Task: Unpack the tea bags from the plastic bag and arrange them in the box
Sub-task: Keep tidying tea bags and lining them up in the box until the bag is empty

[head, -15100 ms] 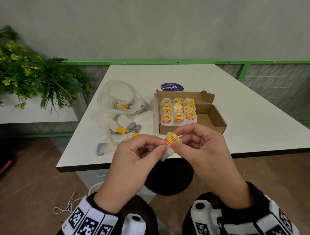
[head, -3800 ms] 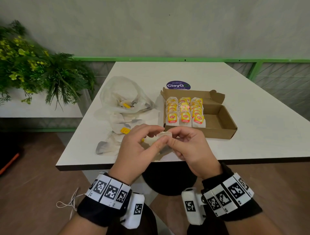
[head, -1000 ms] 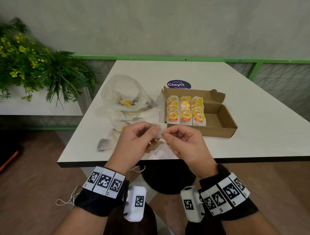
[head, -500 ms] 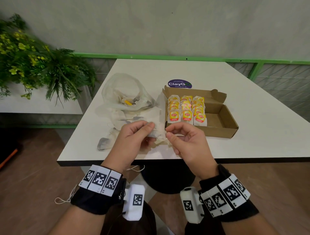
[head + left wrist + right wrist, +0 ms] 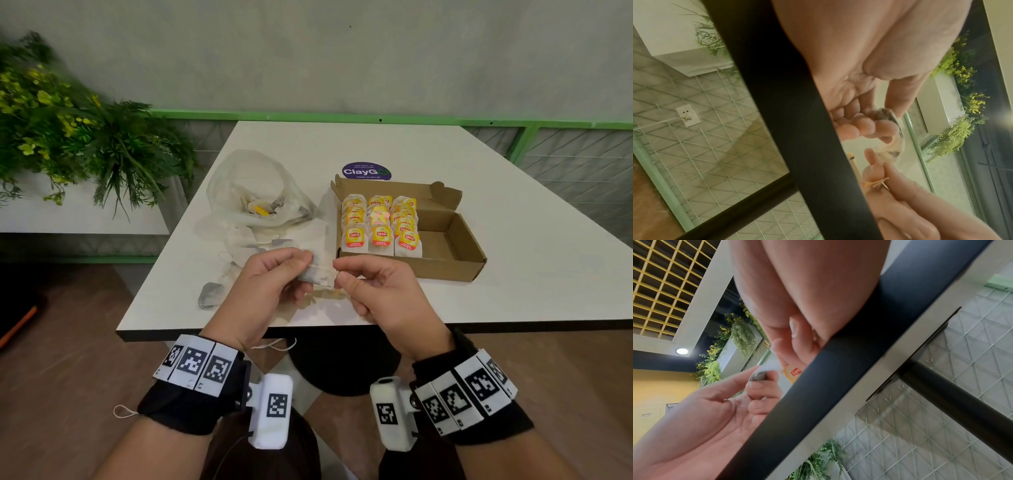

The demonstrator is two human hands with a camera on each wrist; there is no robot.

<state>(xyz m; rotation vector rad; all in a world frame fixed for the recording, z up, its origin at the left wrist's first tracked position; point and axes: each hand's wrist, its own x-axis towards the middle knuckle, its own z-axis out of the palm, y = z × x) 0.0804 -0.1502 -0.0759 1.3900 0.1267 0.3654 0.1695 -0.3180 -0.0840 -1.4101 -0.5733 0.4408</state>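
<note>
A white tea bag (image 5: 318, 274) hangs between my two hands over the table's front edge. My left hand (image 5: 305, 261) pinches its left end between thumb and fingers; the dark tea shows there in the left wrist view (image 5: 885, 113). My right hand (image 5: 337, 271) pinches the right end, and the yellow tag (image 5: 794, 372) sits under its fingers. The open cardboard box (image 5: 445, 240) lies just beyond, with three rows of yellow-tagged tea bags (image 5: 381, 222) filling its left part. The clear plastic bag (image 5: 253, 192) lies to the box's left with a few tea bags inside.
Several loose tea bags (image 5: 210, 295) lie on the white table (image 5: 513, 274) in front of the plastic bag. A purple sticker (image 5: 366, 171) is behind the box. A green plant (image 5: 85, 137) stands off the table to the left.
Both hands keep hold of the same tea bag near the table's front edge. The right hand's pinch has slid a little toward the bag's right end.
</note>
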